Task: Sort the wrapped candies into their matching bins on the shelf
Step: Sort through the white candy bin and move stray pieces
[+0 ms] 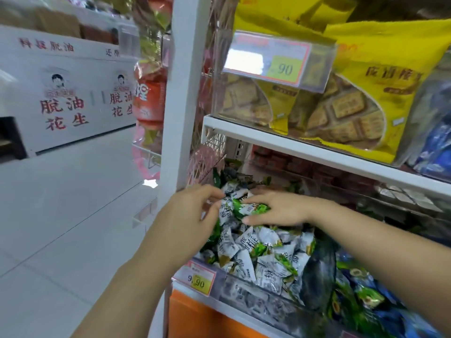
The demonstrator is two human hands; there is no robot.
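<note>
Two bare hands reach into a clear plastic bin (246,298) on the lower shelf, which is heaped with white-and-green wrapped candies (253,250) printed with dark characters. The right hand (278,208) lies across the top of the heap, its fingers stretched toward the left and its thumb underneath. Between thumb and fingers it pinches a bright green-wrapped candy (249,208). The left hand (192,211) comes in at the bin's left edge with its fingers curled. Its fingertips are among the white wrappers just beside that green piece (blur hides whether it has hold of one, so I cannot tell). A red-bordered price label (198,280) with a yellow patch is fixed at the bin's front left corner. To the right lies a heap of blue-and-green wrapped candies (366,296), with a dark, blurred divider between the two heaps. Above the hands, a white metal shelf board (317,152) carries yellow biscuit bags (380,89) behind a clear plastic label holder (275,62). A white upright post (185,93) stands at the shelf's left end. Beyond it, across the pale tiled floor (61,215), stands a white display panel (61,106) with red characters.
</note>
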